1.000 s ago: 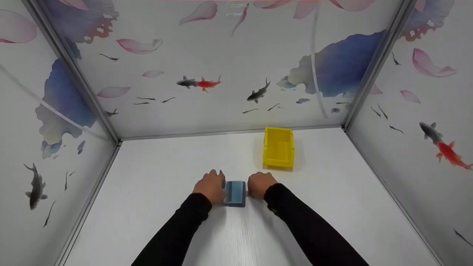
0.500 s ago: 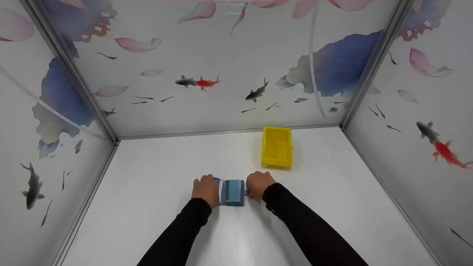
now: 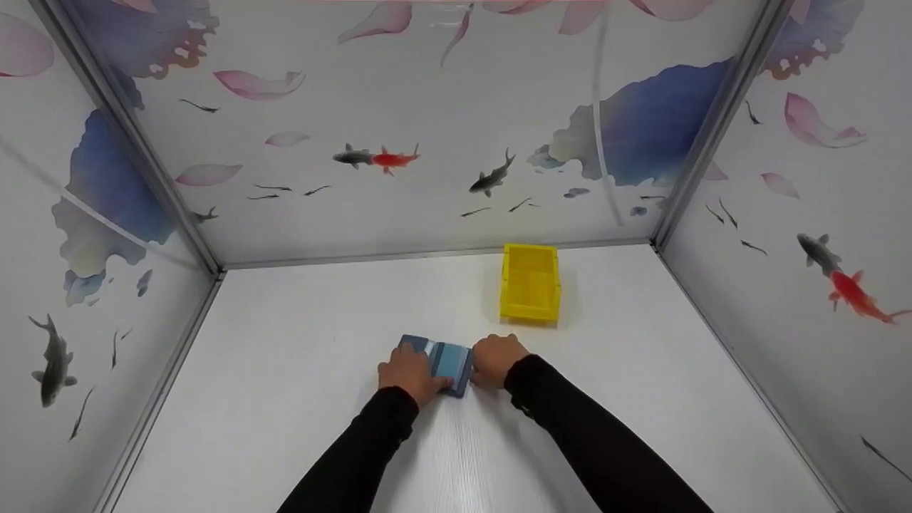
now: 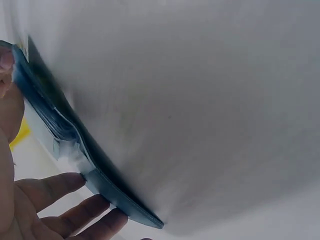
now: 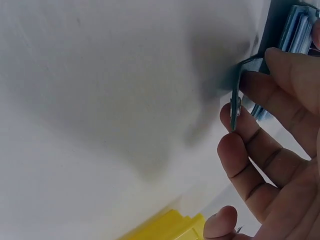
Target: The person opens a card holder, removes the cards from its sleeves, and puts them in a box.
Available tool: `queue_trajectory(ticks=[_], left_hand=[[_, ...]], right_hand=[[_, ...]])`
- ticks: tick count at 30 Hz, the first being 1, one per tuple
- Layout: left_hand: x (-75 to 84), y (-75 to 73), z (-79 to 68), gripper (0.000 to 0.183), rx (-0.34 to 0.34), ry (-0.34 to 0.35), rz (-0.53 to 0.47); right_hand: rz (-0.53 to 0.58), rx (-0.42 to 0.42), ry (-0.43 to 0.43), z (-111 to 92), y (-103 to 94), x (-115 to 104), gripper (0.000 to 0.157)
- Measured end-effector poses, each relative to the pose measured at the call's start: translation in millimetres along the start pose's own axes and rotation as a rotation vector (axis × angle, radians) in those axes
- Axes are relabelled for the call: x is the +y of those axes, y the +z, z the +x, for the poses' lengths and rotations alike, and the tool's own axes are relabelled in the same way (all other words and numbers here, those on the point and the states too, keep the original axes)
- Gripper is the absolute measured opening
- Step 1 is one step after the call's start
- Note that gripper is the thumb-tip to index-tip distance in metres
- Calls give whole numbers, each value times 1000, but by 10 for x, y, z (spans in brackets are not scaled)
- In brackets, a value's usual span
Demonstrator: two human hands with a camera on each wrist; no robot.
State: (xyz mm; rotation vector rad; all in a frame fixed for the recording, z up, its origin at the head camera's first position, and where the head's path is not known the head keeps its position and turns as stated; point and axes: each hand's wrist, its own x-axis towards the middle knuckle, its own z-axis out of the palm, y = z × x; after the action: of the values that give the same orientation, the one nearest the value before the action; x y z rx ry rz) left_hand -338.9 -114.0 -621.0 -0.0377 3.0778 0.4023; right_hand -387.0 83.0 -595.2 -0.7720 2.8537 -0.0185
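While wallet (image 3: 449,362) lies open | left fingers (image 4: 55,190) spread on it | right fingers (image 5: 267,150) pinch strap (image 5: 236,95)

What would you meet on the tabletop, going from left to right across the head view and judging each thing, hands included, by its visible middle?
Left hand → open blue wallet → right hand → yellow bin.
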Motion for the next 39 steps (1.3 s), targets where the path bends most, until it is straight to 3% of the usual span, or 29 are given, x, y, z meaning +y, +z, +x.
queue_trajectory(ticks=[8, 15, 18, 21, 25, 28, 32, 34, 37, 39], left_hand=[[23, -106, -61, 80, -54, 56, -50], [64, -281, -121, 78, -137, 153, -113], [78, -326, -119, 79, -184, 191, -170], [80, -338, -106, 88, -227, 218, -206], [88, -272, -57, 97, -225, 287, -162], [105, -172, -8, 88, -162, 336, -79], [157, -89, 24, 43, -33, 350, 13], [182, -89, 23, 23, -1, 338, 32], [215, -141, -10, 5, -42, 277, -22], [236, -185, -41, 10, -73, 231, -55]], right_hand=[[28, -62, -41, -79, -48, 11, 31], [61, 59, -97, -133, -143, 1, 6], [77, 95, -141, -131, -156, 0, 18], [94, 80, -193, -129, -152, -3, 30], [125, 28, -205, -145, -134, -4, 39], [114, 6, -178, -158, -122, -1, 41], [52, 4, -122, -183, -115, 0, 38], [25, 6, -93, -194, -116, -9, 38], [-1, 4, -59, -196, -107, -32, 41], [-19, 10, -46, -198, -101, -49, 42]])
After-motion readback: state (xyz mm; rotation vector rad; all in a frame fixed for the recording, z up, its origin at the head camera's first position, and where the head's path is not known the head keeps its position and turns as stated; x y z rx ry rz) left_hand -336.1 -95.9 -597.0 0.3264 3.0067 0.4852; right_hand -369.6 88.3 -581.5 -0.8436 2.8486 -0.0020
